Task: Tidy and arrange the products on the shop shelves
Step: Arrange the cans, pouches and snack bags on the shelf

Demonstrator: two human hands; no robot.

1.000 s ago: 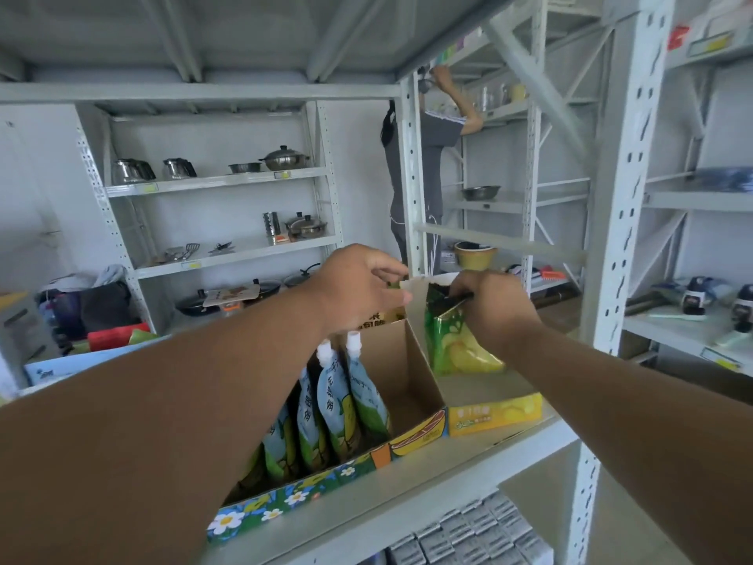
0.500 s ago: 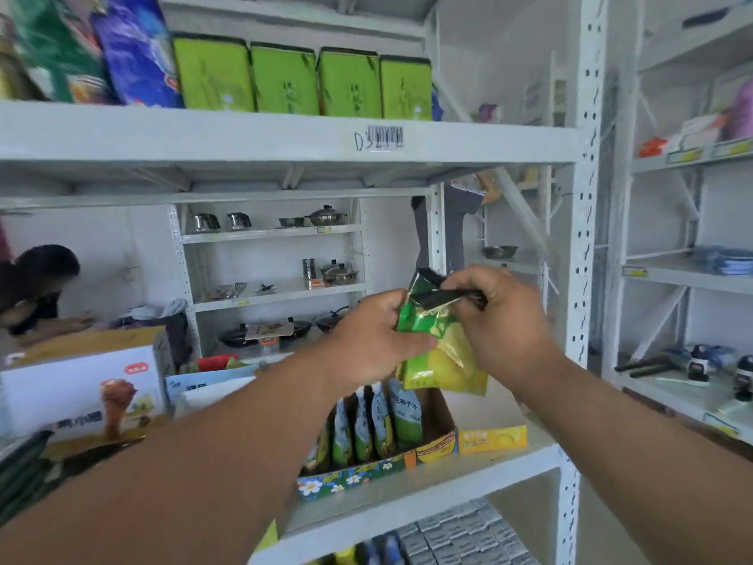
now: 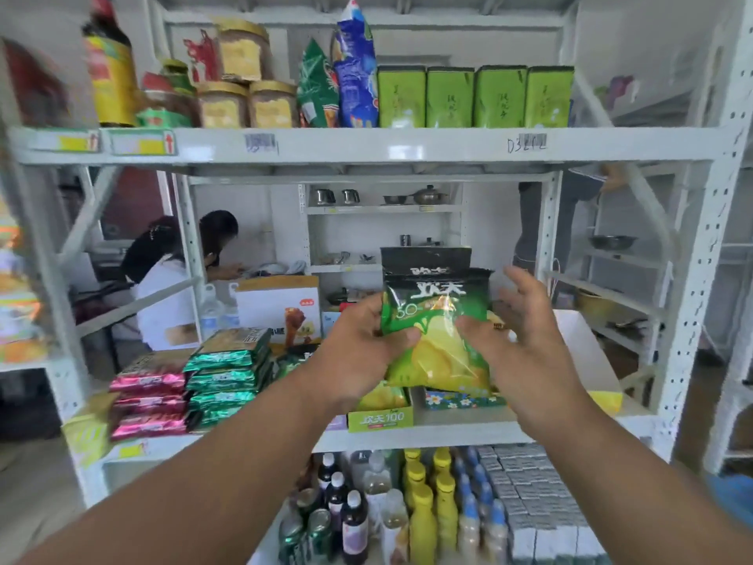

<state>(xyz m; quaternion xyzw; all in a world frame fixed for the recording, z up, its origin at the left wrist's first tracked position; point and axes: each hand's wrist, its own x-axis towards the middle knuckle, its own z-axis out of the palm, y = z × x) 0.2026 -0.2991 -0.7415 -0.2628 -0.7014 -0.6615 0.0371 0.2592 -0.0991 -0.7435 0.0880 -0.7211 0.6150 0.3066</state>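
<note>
Both bare forearms reach forward and up from the lower corners, converging at chest height. The left hand [image 3: 360, 352] has its fingers curled in a pinching grip. The right hand [image 3: 525, 340] is spread, fingers straight and slightly blurred.

Green-and-yellow glossy snack bag [image 3: 436, 340], black band across its top with pale lettering, yellow crisps pictured below; four matching lime-green rectangular tins [image 3: 474, 97] with dark script, on the upper shelf; blue crinkled foil bag [image 3: 356, 71] beside a green one [image 3: 315, 87]; amber jars with gold lids [image 3: 248, 104]; stacked flat packets, metallic pink [image 3: 148, 401] and metallic teal-green [image 3: 228, 373]; cardboard display tray with a white-daisy print on blue-green [image 3: 462, 399]; bright yellow plastic bottles [image 3: 423, 515] below; pale grey perforated steel shelving [image 3: 407, 146].
</note>
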